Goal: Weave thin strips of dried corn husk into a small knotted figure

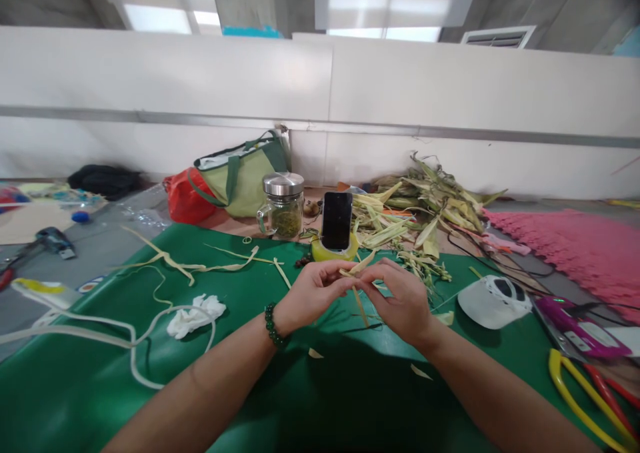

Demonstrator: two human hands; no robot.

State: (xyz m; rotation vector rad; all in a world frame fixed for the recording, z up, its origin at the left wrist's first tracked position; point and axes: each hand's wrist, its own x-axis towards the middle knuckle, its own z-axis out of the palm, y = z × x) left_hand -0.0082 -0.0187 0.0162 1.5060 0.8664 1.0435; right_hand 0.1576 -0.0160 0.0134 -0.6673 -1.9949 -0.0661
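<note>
My left hand (317, 289) and my right hand (400, 296) meet in the middle, above the green mat (240, 406). Between their fingertips is a pale corn husk strip (361, 306), pinched from both sides, with one end pointing up and another hanging down. A bracelet of dark green beads (273, 324) circles the left wrist. Just beyond the hands a black-screened phone (337, 221) leans upright in a yellow holder (325, 251). Small husk scraps (315, 353) lie on the mat nearer to me. The fingertips partly cover the held strip.
At the back are a glass jar (287, 216), a green bag (250, 179) and a heap of corn husks (430, 199). Leftward lie loose strips (170, 261), crumpled tissue (196, 316) and a white cable (133, 359). Rightward sit a white device (487, 303) and yellow-handled scissors (575, 399).
</note>
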